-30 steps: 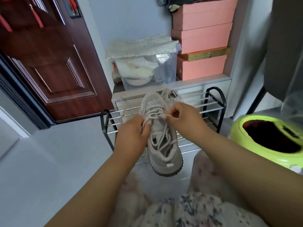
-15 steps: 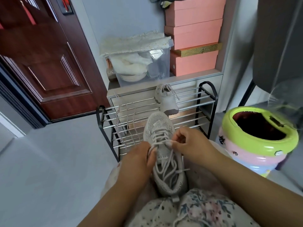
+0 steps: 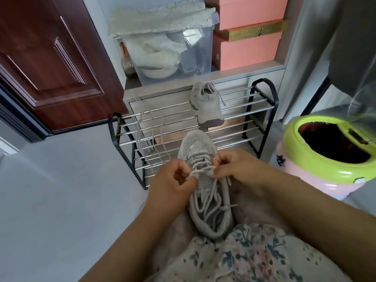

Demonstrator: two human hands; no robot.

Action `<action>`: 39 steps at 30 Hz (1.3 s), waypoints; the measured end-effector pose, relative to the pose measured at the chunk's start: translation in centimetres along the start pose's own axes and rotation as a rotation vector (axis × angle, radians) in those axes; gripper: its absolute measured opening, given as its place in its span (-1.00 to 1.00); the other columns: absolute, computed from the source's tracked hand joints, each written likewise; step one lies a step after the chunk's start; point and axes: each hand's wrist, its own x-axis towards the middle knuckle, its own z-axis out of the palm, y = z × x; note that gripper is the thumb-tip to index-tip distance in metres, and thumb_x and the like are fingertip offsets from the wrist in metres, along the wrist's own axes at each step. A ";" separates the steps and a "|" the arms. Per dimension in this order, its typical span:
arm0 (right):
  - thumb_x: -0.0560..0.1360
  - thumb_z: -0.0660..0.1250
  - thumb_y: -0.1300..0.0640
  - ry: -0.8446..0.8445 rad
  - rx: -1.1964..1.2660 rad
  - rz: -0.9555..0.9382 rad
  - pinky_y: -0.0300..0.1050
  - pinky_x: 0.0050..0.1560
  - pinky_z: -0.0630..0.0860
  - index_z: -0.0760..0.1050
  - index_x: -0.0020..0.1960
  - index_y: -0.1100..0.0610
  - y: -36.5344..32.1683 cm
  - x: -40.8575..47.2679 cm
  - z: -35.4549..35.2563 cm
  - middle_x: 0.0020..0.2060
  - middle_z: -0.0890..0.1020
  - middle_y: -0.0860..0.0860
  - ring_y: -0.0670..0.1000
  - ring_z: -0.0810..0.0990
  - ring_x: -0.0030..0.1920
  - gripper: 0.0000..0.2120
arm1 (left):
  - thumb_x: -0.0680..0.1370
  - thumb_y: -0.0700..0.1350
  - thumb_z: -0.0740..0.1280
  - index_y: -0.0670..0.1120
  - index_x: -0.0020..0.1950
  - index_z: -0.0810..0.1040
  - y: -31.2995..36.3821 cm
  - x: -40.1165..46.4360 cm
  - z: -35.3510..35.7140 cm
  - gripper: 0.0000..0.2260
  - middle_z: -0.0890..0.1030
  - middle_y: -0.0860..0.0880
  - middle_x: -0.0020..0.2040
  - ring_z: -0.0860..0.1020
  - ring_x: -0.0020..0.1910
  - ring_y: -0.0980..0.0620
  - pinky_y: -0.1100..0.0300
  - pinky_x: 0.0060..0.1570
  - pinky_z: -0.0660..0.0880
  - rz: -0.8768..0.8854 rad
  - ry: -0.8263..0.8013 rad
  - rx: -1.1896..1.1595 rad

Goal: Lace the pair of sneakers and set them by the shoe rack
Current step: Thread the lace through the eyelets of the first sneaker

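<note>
Sneaker [image 3: 205, 188] on lap, toe toward shoe rack [image 3: 262, 110]. Left hand [image 3: 173, 186] and right hand [image 3: 238, 171] each pinch the lace [image 3: 203, 171] mid-tongue. Pull even, flat, no twist. Second sneaker [image 3: 207, 104] on rack's top shelf.

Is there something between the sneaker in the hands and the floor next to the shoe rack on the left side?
Nothing visible blocks it. The sneaker lies on the lap, held by the left hand and right hand. The floor left of the shoe rack looks bare.
</note>
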 end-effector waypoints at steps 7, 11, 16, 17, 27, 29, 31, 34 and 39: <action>0.41 0.27 0.42 -0.077 0.302 0.087 -0.33 -0.58 0.31 0.36 -0.36 0.17 0.3 0.3 0.0 -0.59 0.44 -0.02 -0.12 0.39 -0.61 -0.75 | 0.33 -0.13 0.41 -0.01 -0.37 0.48 -0.9 1.2 -0.1 -0.86 0.40 -0.03 -0.45 0.32 -0.47 0.04 0.20 -0.42 0.24 -0.326 -0.222 -0.482; 0.39 0.35 0.38 -0.038 0.183 0.001 -0.27 -0.50 0.30 0.39 -0.36 0.13 1.2 0.2 0.2 -0.48 0.40 0.05 -0.06 0.35 -0.49 -0.75 | 0.42 -0.14 0.44 -0.05 -0.35 0.49 -1.3 0.9 0.0 -0.81 0.46 -0.05 -0.43 0.38 -0.42 0.03 0.19 -0.37 0.33 -0.218 -0.173 -0.333; 0.23 0.40 0.23 -0.053 0.113 -0.055 -0.24 -0.50 0.35 0.43 -0.39 0.07 1.4 -0.1 0.2 -0.46 0.42 0.05 -0.06 0.36 -0.49 -0.84 | 0.32 -0.08 0.43 -0.12 -0.33 0.51 -1.1 0.4 -0.4 -0.84 0.52 -0.18 -0.39 0.42 -0.39 -0.02 0.14 -0.34 0.35 -0.150 -0.136 -0.349; 0.21 0.40 0.23 -0.065 0.141 -0.045 -0.26 -0.49 0.32 0.43 -0.39 0.07 1.3 0.0 0.2 -0.45 0.41 0.06 -0.05 0.35 -0.46 -0.85 | 0.32 -0.08 0.44 -0.11 -0.34 0.51 -1.1 0.5 -0.4 -0.84 0.50 -0.16 -0.41 0.40 -0.40 -0.03 0.12 -0.33 0.34 -0.172 -0.157 -0.374; 0.39 0.33 0.45 -0.003 0.117 -0.047 -0.25 -0.58 0.41 0.37 -0.36 0.19 1.1 -0.4 0.6 -0.47 0.37 0.10 -0.06 0.35 -0.57 -0.74 | 0.23 -0.12 0.44 -0.04 -0.34 0.54 0.0 0.6 -0.8 -0.90 0.56 0.02 -0.48 0.45 -0.49 0.15 0.23 -0.46 0.39 -0.032 -0.182 -0.099; 0.36 0.34 0.46 0.008 0.129 -0.050 -0.26 -0.59 0.40 0.37 -0.38 0.19 1.2 -0.5 0.6 -0.48 0.37 0.10 -0.07 0.36 -0.58 -0.73 | 0.20 -0.12 0.42 -0.05 -0.36 0.54 0.0 0.6 -0.7 -0.91 0.55 0.01 -0.48 0.44 -0.48 0.12 0.22 -0.45 0.38 -0.053 -0.165 -0.146; 0.33 0.36 0.44 0.017 0.114 -0.046 -0.26 -0.59 0.40 0.39 -0.40 0.16 1.6 -0.6 0.5 -0.49 0.38 0.10 -0.06 0.35 -0.57 -0.73 | 0.19 -0.14 0.42 -0.09 -0.39 0.53 -0.1 0.5 -0.5 -0.91 0.56 -0.03 -0.47 0.45 -0.46 0.09 0.21 -0.43 0.38 -0.071 -0.155 -0.185; 0.36 0.33 0.46 0.023 0.082 -0.035 -0.24 -0.57 0.41 0.41 -0.41 0.14 1.9 -0.8 0.4 -0.49 0.40 0.08 -0.05 0.37 -0.54 -0.70 | 0.19 -0.15 0.42 -0.10 -0.40 0.53 0.1 0.3 -0.4 -0.91 0.56 -0.06 -0.47 0.45 -0.46 0.07 0.22 -0.44 0.38 -0.067 -0.147 -0.197; 0.36 0.35 0.44 -0.017 0.126 0.002 -0.26 -0.52 0.35 0.41 -0.38 0.14 1.7 -0.4 0.5 -0.48 0.41 0.06 -0.07 0.37 -0.53 -0.72 | 0.26 -0.22 0.47 -0.09 -0.41 0.51 -0.1 0.4 -0.6 -0.85 0.49 -0.01 -0.50 0.37 -0.50 0.10 0.29 -0.48 0.31 -0.091 -0.168 -0.230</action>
